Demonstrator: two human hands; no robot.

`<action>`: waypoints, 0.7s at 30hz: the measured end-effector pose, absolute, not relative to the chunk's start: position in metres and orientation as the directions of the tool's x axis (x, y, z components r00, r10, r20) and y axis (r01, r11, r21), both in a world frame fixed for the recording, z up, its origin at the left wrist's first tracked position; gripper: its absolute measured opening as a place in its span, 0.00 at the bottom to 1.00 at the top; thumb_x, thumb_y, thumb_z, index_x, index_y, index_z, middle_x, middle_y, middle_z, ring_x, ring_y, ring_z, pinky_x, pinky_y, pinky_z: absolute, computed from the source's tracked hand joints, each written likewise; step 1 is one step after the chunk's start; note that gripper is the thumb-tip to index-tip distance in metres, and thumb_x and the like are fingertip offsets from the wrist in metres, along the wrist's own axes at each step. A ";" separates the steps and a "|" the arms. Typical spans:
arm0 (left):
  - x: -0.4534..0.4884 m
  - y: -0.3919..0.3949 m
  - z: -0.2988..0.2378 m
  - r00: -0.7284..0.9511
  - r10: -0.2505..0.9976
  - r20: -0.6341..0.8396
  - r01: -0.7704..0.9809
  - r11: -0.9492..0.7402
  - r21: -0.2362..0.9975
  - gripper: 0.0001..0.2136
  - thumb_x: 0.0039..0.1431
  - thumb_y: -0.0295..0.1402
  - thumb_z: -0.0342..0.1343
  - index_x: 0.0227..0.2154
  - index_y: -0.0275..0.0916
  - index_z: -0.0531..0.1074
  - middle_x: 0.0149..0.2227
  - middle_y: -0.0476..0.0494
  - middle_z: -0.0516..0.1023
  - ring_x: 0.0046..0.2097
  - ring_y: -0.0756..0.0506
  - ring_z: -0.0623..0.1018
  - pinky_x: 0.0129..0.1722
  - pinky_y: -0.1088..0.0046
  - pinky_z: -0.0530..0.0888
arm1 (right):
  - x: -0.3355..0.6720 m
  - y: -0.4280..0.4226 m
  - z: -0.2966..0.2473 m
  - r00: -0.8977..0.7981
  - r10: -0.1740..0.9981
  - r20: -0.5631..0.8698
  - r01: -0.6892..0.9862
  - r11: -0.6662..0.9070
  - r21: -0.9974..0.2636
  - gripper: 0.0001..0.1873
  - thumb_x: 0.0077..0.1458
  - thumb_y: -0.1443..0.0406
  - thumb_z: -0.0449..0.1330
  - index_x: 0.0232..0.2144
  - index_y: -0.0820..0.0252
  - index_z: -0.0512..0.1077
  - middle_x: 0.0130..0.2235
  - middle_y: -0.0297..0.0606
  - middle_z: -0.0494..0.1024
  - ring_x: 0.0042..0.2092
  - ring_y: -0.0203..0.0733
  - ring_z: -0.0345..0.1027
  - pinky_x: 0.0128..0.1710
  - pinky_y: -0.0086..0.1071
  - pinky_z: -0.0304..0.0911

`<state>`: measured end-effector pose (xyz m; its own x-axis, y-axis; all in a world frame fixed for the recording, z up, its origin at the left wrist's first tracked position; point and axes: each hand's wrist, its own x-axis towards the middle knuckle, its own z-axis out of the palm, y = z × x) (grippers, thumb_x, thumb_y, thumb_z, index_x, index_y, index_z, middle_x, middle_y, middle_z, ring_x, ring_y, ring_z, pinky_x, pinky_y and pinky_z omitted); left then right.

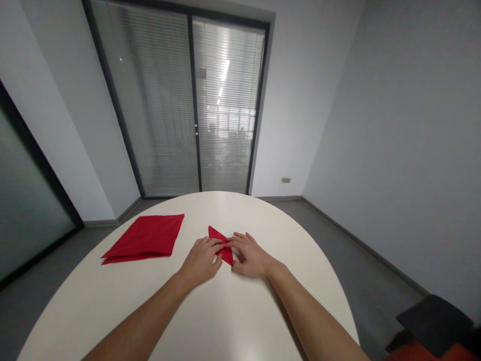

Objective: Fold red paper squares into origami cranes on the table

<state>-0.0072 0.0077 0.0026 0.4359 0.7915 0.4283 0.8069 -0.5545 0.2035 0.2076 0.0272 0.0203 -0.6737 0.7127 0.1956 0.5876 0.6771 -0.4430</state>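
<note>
A small folded red cloth (226, 254) lies on the pale round table, its pointed far corner showing beyond my fingers. My left hand (203, 258) is on its left side, with the fingers bent over the fabric and the thumb at the near edge. From the right, my right hand (250, 254) grips it with curved fingers, the thumb low by the near corner. The fingertips of both hands meet over the middle and hide part of the folds. Farther left, apart from both hands, rests a larger stack of red cloth (146, 236), laid flat with layered edges.
The white tabletop (210, 321) has a rounded far edge. Beyond it stand glass doors with blinds (161, 100). A wall socket (286, 180) sits low on the back wall. A dark chair (434, 321) is at the lower right, beside the table.
</note>
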 end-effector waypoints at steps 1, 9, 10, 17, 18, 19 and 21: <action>-0.007 0.007 0.003 0.428 0.794 0.430 0.814 -0.546 0.198 0.16 0.60 0.28 0.54 0.49 0.42 0.77 0.49 0.41 0.79 0.49 0.39 0.75 0.52 0.57 0.69 | 0.207 0.026 0.022 -0.674 0.705 0.221 0.581 0.691 -0.431 0.28 0.51 0.62 0.63 0.56 0.50 0.69 0.60 0.41 0.70 0.66 0.55 0.54 0.66 0.57 0.38; -0.008 0.004 0.009 0.419 0.784 0.458 0.841 -0.525 0.128 0.11 0.59 0.35 0.56 0.43 0.42 0.78 0.41 0.39 0.77 0.47 0.38 0.73 0.53 0.55 0.67 | 0.206 0.028 0.026 -0.685 0.661 0.306 0.574 0.749 -0.332 0.08 0.59 0.63 0.61 0.41 0.56 0.76 0.44 0.38 0.80 0.52 0.45 0.68 0.59 0.43 0.51; -0.009 0.004 0.009 0.420 0.784 0.457 0.842 -0.525 0.128 0.11 0.59 0.35 0.56 0.42 0.41 0.78 0.40 0.40 0.77 0.46 0.38 0.73 0.53 0.55 0.67 | 0.208 0.029 0.025 -0.671 0.670 0.318 0.590 0.742 -0.317 0.06 0.60 0.64 0.60 0.40 0.56 0.76 0.44 0.38 0.80 0.51 0.44 0.69 0.58 0.42 0.52; -0.010 0.006 0.003 0.408 0.790 0.458 0.858 -0.503 0.103 0.11 0.63 0.35 0.53 0.43 0.40 0.77 0.39 0.41 0.76 0.43 0.41 0.74 0.57 0.56 0.65 | 0.211 0.036 0.019 -0.567 0.752 0.337 0.704 0.654 -0.275 0.09 0.58 0.70 0.57 0.39 0.59 0.77 0.43 0.39 0.79 0.48 0.44 0.68 0.52 0.37 0.57; -0.009 0.006 0.003 0.401 0.798 0.449 0.862 -0.495 0.111 0.11 0.64 0.35 0.52 0.43 0.41 0.77 0.39 0.41 0.76 0.43 0.41 0.74 0.55 0.57 0.67 | 0.210 0.035 0.020 -0.560 0.756 0.340 0.708 0.649 -0.278 0.09 0.58 0.69 0.58 0.39 0.59 0.77 0.42 0.39 0.79 0.47 0.44 0.68 0.51 0.36 0.57; -0.009 0.006 0.002 0.393 0.807 0.441 0.866 -0.486 0.119 0.11 0.64 0.36 0.52 0.44 0.41 0.77 0.40 0.41 0.76 0.44 0.41 0.74 0.52 0.59 0.69 | 0.209 0.035 0.020 -0.555 0.759 0.340 0.711 0.645 -0.279 0.08 0.58 0.69 0.58 0.39 0.59 0.77 0.41 0.39 0.79 0.46 0.43 0.68 0.50 0.35 0.58; -0.008 0.007 0.002 0.375 0.823 0.426 0.873 -0.468 0.136 0.12 0.66 0.36 0.50 0.44 0.41 0.77 0.41 0.41 0.76 0.44 0.40 0.74 0.47 0.61 0.71 | 0.207 0.034 0.022 -0.551 0.766 0.332 0.719 0.637 -0.278 0.08 0.59 0.67 0.58 0.37 0.59 0.78 0.40 0.39 0.79 0.44 0.43 0.68 0.47 0.34 0.59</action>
